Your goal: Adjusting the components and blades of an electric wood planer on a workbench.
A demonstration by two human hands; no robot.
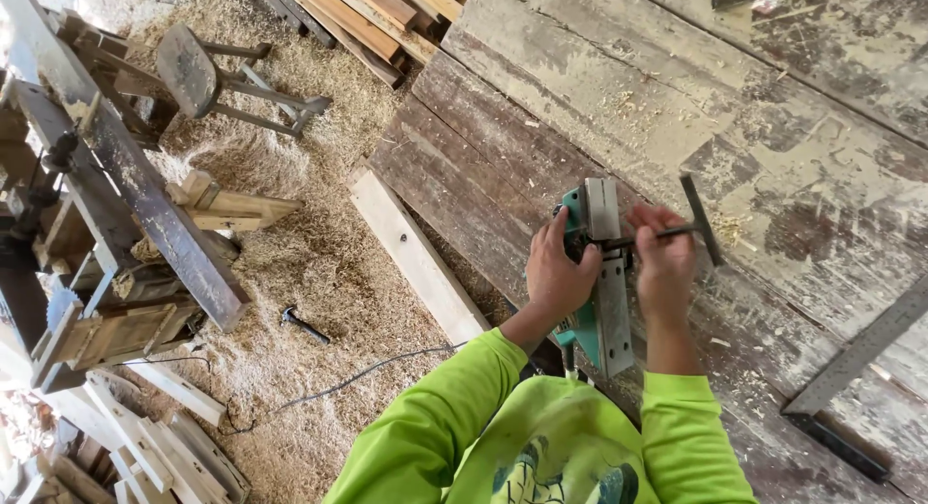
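Planer upside down on the worktop, long axis toward the body. Left hand clasping its side; right hand clenched on T-handled wrench, shaft pointing left into it.

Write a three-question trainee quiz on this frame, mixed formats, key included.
1. True or false: the left hand rests on the teal-bodied electric planer with its grey metal sole plate turned up.
2. Which tool does the right hand grip? A) dark T-handled metal wrench B) dark hammer lying on the sawdust floor C) steel framing square on the weathered plank workbench
3. Fill in: the T-handled wrench's shaft points toward the ______.

Key: 1 true; 2 A; 3 planer.
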